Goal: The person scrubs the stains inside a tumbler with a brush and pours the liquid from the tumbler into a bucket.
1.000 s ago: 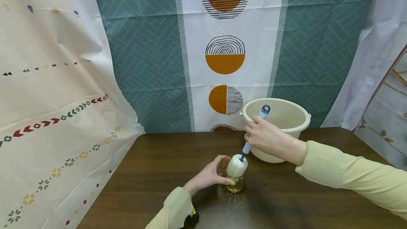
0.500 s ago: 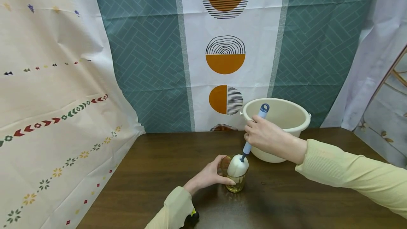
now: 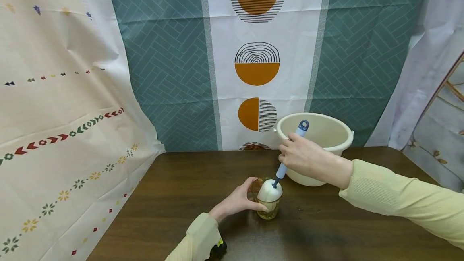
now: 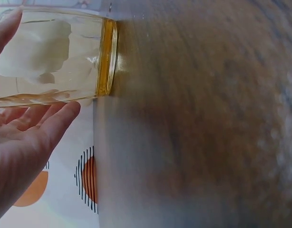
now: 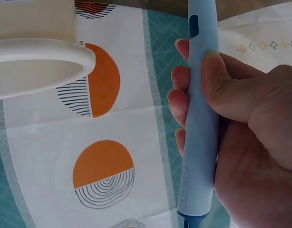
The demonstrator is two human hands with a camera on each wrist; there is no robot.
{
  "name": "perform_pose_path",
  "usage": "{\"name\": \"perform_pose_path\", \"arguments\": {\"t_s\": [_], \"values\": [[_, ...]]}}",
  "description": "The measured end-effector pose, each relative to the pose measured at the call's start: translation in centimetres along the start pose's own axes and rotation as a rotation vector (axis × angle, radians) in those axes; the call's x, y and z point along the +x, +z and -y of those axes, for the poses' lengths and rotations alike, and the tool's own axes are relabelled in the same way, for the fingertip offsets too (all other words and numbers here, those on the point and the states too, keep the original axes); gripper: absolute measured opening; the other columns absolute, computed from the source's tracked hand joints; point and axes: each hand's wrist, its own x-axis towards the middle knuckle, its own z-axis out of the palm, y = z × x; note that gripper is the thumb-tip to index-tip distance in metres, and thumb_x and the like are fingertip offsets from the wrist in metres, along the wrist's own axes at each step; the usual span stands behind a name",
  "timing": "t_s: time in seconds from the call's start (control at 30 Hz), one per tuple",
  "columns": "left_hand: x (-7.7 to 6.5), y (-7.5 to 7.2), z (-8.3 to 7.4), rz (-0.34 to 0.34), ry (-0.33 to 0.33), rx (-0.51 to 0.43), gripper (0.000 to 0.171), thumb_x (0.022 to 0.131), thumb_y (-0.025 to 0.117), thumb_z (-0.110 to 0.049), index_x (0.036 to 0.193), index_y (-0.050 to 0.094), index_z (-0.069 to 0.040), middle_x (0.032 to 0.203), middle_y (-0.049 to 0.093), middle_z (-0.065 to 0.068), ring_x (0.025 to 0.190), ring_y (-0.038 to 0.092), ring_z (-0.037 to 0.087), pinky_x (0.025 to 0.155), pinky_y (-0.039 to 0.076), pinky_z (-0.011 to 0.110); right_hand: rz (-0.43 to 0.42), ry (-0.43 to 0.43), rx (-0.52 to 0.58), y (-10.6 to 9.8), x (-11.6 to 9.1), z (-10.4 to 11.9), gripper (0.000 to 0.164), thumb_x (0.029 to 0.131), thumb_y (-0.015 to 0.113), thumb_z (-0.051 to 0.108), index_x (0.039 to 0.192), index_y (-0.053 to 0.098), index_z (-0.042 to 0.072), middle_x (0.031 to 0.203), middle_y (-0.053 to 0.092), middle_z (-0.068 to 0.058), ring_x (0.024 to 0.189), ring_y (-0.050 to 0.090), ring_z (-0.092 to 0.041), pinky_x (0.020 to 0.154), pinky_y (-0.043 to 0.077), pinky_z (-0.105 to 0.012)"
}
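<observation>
An amber glass cup (image 3: 267, 213) stands upright on the wooden table, and my left hand (image 3: 241, 200) grips it from the left, thumb in front and fingers behind. My right hand (image 3: 303, 157) holds a sponge cup brush by its light blue handle (image 3: 280, 171), fingers curled round it. The brush's white sponge head (image 3: 270, 191) sits partly inside the cup, its rounded top above the rim. In the left wrist view the pale sponge (image 4: 39, 45) shows through the glass wall. The right wrist view shows the thumb lying along the brush handle (image 5: 198, 128).
A cream bucket (image 3: 344, 145) stands behind the right hand at the table's back edge. The dark wooden table (image 3: 195, 180) meets a patterned cloth (image 3: 166, 71) at the back. A white embroidered cloth (image 3: 69, 132) hangs along the left side.
The sponge head has sunk slightly lower and shifted a little left in the cup, the brush handle tilting with it. The left hand keeps its grip and the cup stays in place.
</observation>
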Motion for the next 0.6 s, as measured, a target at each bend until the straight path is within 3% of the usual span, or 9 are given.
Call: {"name": "perform_pose_path", "arguments": {"t_s": [0.37,0.6], "values": [[0.1,-0.06,0.11,-0.008,0.014,0.024,0.074,0.073,0.077,-0.026,0.131,0.034,-0.009,0.118,0.046,-0.002,0.106,0.045,0.013,0.079,0.043,0.027,0.025,-0.009,0.021,0.03,0.2,-0.14,0.023,0.065,0.082,0.017,0.08,0.066,0.011,0.075,0.058,-0.005,0.071,0.051,-0.021,0.063,0.034,-0.03],[0.03,0.08,0.18,-0.02,-0.014,0.033,0.078,0.072,0.078,-0.028,0.133,0.033,-0.01,0.116,0.046,-0.001,0.106,0.045,0.015,0.078,0.044,0.027,0.042,-0.009,0.028,-0.04,0.42,-0.45,0.023,0.066,0.081,0.017,0.081,0.065,0.011,0.074,0.057,-0.006,0.071,0.051,-0.021,0.063,0.034,-0.031]]}}
